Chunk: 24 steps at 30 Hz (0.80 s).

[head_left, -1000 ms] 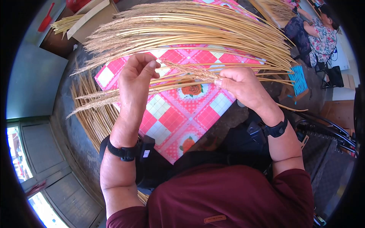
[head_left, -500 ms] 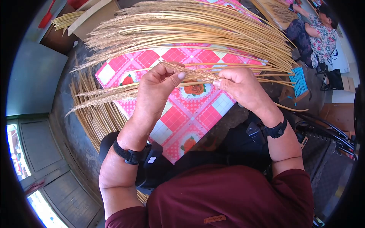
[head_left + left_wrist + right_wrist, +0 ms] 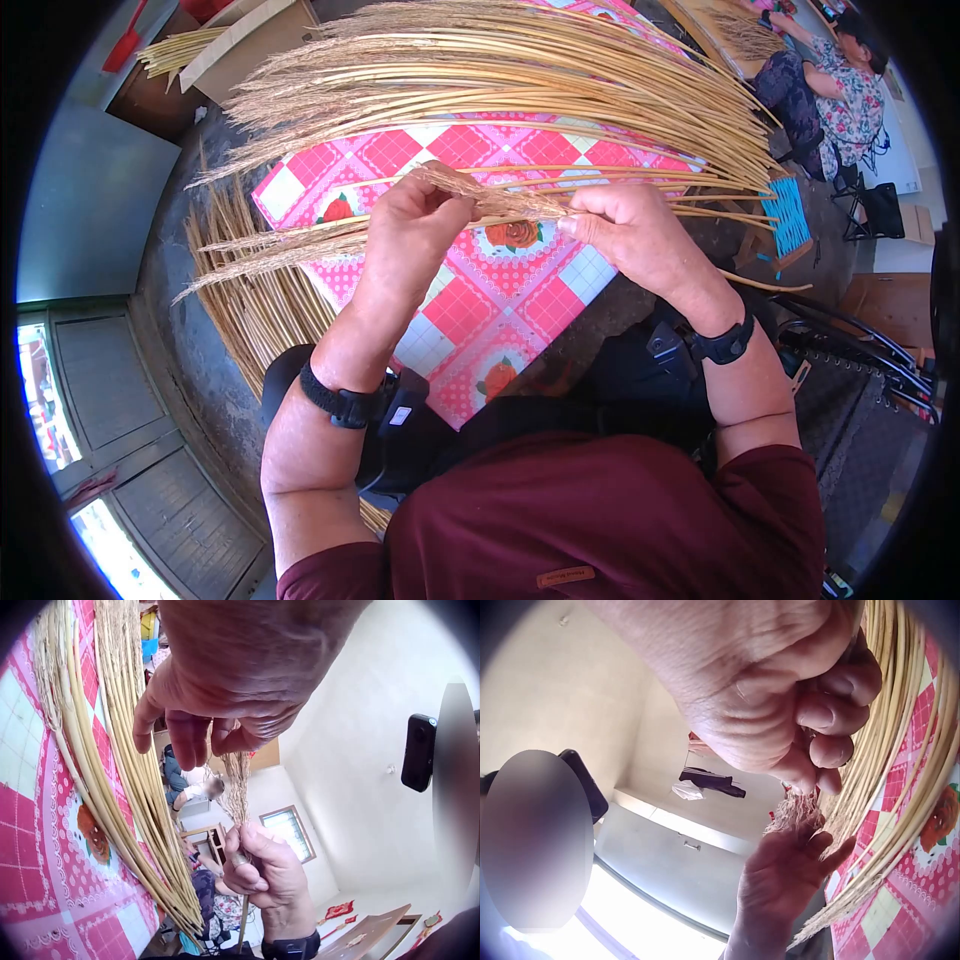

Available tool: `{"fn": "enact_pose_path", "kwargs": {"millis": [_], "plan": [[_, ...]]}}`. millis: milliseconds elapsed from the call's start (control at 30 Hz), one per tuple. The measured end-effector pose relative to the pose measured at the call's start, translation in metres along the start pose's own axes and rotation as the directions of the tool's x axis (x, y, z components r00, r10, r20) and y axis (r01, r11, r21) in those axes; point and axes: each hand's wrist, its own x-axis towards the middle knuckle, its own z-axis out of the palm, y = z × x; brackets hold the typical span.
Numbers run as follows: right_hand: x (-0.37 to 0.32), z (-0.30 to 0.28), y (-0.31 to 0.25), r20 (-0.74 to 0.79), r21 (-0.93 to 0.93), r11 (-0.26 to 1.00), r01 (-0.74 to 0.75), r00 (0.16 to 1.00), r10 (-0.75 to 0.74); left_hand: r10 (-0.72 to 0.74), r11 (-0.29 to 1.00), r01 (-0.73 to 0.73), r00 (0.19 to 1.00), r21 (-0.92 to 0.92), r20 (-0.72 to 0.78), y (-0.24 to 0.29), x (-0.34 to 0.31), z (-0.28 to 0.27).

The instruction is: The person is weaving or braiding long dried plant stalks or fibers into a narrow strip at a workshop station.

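In the head view a feathery tan plume (image 3: 520,200) stretches between both hands above the table. My right hand (image 3: 635,235) grips its stem end with curled fingers. At the plume's tip, my left hand (image 3: 410,235) pinches the strands between thumb and fingers. The left wrist view shows the plume (image 3: 236,791) hanging from my left hand (image 3: 225,690) down to my right hand (image 3: 266,874). From the right wrist, the plume (image 3: 799,810) runs between my right hand (image 3: 780,705) and my left hand (image 3: 780,881).
A large spread of plumed stalks (image 3: 500,75) lies across the far side of the checkered table cover (image 3: 470,320). Several more stalks (image 3: 265,315) stand at the left. A person (image 3: 845,95) sits at the back right, near a blue-corded stool (image 3: 787,215).
My left hand has moved right, from above the table's left side onto the plume's tip, and its thumb and fingers have closed. My right hand has stayed nearly in place.
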Motion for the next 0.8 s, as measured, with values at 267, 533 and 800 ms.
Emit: {"fn": "enact_pose_path", "kwargs": {"millis": [267,533,800], "plan": [[-0.001,0.001,0.001,0.026,-0.001,0.999,-0.040,0.999,0.040,0.069,0.891,-0.069,0.997,0.448,0.017,0.008,0.005,-0.001],[0.001,0.007,0.008,0.003,-0.078,0.997,0.007,1.000,-0.007,0.149,0.699,-0.108,0.989,0.707,0.004,0.008,0.008,0.001],[0.001,-0.007,0.000,-0.003,0.071,0.997,-0.038,0.999,0.039,0.087,0.980,-0.053,0.980,0.190,-0.179,0.009,0.029,-0.030]]}}
